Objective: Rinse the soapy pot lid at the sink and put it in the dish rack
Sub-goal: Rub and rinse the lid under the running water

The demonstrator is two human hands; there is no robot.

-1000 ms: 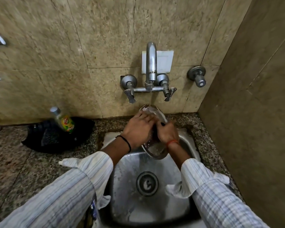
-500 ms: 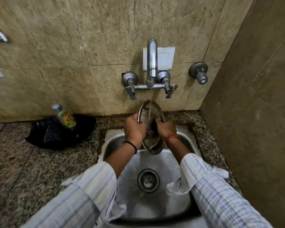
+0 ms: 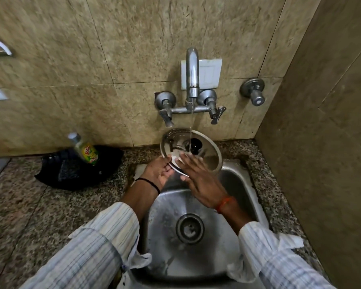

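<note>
Held over the back of the steel sink (image 3: pixel 233 184), right below the tap (image 3: pixel 192 76): the pot lid (image 3: pixel 208 157), tilted up so its top face with the black knob (image 3: pixel 195 145) shows. Thin stream of water (image 3: pixel 191 122) falling from the spout onto the lid beside the knob. Far rim of the lid close to the tiled wall (image 3: pixel 133 59), just under the two tap handles; near rim hanging above the sink's back wall.

Left hand (image 3: pixel 158 174) closed on the lid's lower left edge, thumb over the rim, fingers beneath, holding the lid. Right hand (image 3: pixel 200 180) open and flat, fingers spread, laid across the lid's lower face with soap foam under the fingertips; gripping nothing. Black band on the left wrist, orange thread on the right.

Free room in the basin below the lid, down to the drain (image 3: pixel 189 228); both striped sleeves crossing the sink's front edge. Left of the sink, on the speckled counter (image 3: pixel 29 215), a black tray (image 3: pixel 71 172) with a green-labelled bottle (image 3: pixel 83 150) leaning in it, well apart from the lid. Right of the sink, only a narrow strip of counter before the side wall (image 3: pixel 321 163). A separate valve (image 3: pixel 253 90) on the tiles right of the tap.
</note>
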